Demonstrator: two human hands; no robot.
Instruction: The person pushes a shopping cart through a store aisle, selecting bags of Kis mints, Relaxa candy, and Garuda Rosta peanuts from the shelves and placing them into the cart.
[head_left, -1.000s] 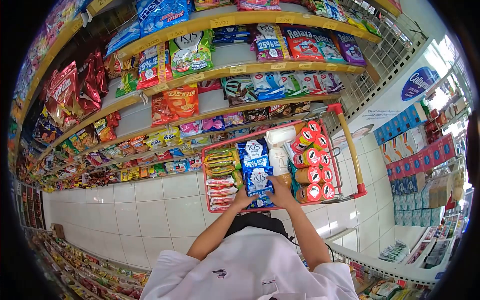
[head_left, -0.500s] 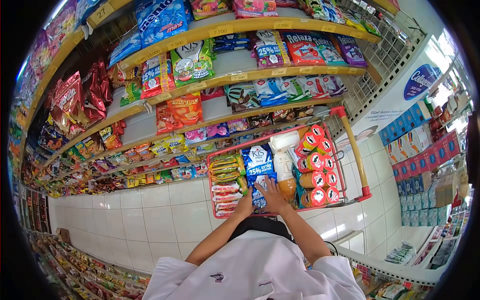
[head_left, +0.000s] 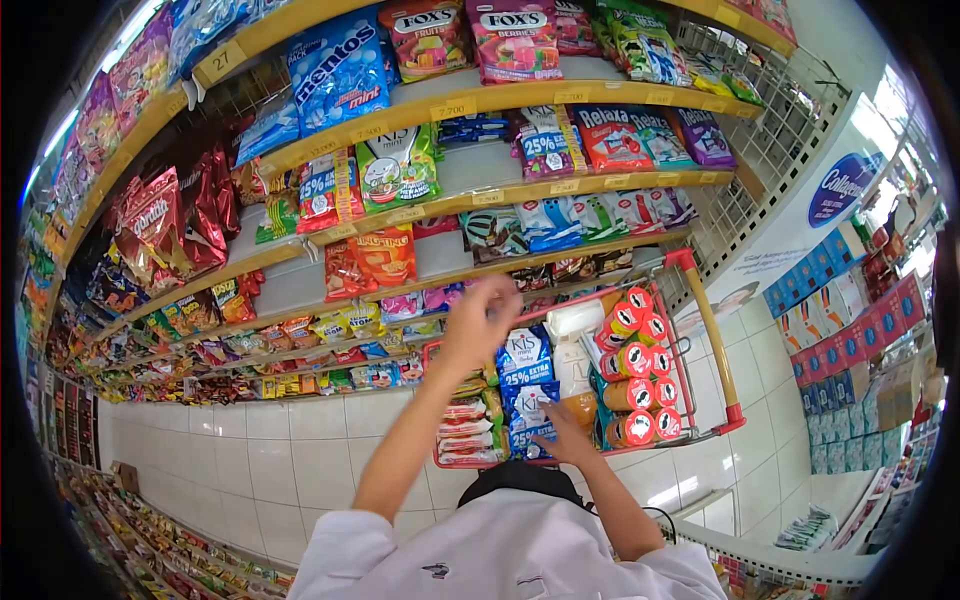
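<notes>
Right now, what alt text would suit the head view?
A person's blurred left hand is raised in front of candy shelves; the right hand touches a blue Kis bag in a red-rimmed cart that also holds red-ended canisters.

Pink boxes (head_left: 868, 332) stand near a blue oval sign (head_left: 843, 190).

A shopping cart (head_left: 716, 340) carries small packets (head_left: 465, 430) at its left, then blue candy bags (head_left: 525, 352), white packs (head_left: 575, 320) and, at its right, red-ended tubes (head_left: 632, 393); more bags (head_left: 515, 45) line the shelves (head_left: 472, 158) beyond.
</notes>
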